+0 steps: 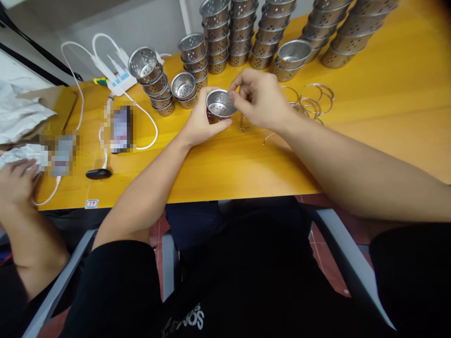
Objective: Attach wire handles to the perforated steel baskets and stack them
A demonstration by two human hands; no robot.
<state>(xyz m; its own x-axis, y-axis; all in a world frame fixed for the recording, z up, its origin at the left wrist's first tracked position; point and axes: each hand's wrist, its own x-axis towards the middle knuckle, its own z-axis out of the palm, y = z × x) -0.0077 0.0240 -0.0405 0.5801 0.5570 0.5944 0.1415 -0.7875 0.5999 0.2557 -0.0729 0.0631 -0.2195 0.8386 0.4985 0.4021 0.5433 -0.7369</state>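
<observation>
My left hand is wrapped round a small perforated metal cup, its opening tilted towards me. At the cup's right rim, the thumb and fingers of my right hand are pinched together; whatever they hold, if anything, is hidden. Thin metal wire rings lie loosely piled on the table just beyond my right wrist, partly covered by it. A short stack of similar cups stands left of my left hand, and another cup stack is behind my right hand.
Tall stacks of perforated cups line the back of the yellow table. To the left are a white power strip with cables, a phone and a black oval device. Another person's hand rests at the far left.
</observation>
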